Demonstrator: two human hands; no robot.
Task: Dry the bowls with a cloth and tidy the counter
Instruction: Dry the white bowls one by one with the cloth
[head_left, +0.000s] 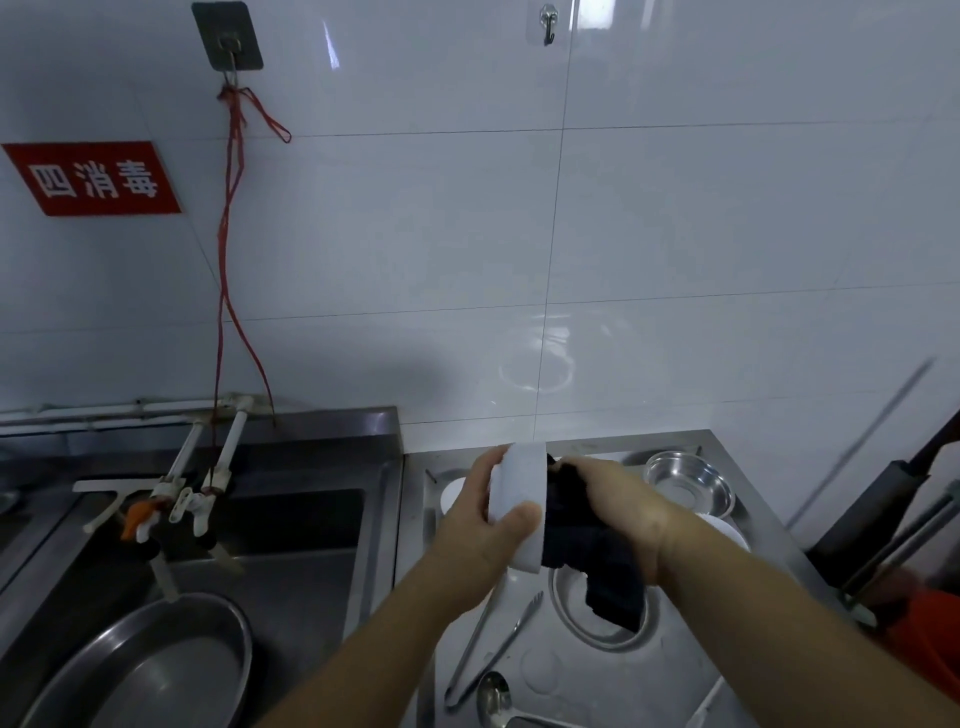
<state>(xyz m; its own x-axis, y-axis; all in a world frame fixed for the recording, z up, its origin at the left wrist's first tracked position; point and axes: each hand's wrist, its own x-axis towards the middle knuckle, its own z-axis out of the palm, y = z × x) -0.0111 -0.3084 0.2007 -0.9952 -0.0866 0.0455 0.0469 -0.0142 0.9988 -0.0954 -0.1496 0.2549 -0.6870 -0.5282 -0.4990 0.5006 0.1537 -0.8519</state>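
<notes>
My left hand (480, 512) grips a white bowl (519, 488) held on its side above the steel counter (649, 675), thumb on the near rim. My right hand (618, 499) holds a dark cloth (587, 551) pushed into the bowl's mouth; the cloth's loose end hangs down. A steel bowl (688, 483) stands at the counter's back right. White dishes sit behind my arms: one (451, 493) at the left, another (727, 530) by my right wrist, both mostly hidden.
Metal tongs (493, 644) and a ladle (496, 699) lie on the counter's near part beside a round steel lid or plate (576, 613). To the left is a sink (291, 519) with taps (176, 504) and a large steel basin (156, 665). Dark tools (883, 519) lean at the right.
</notes>
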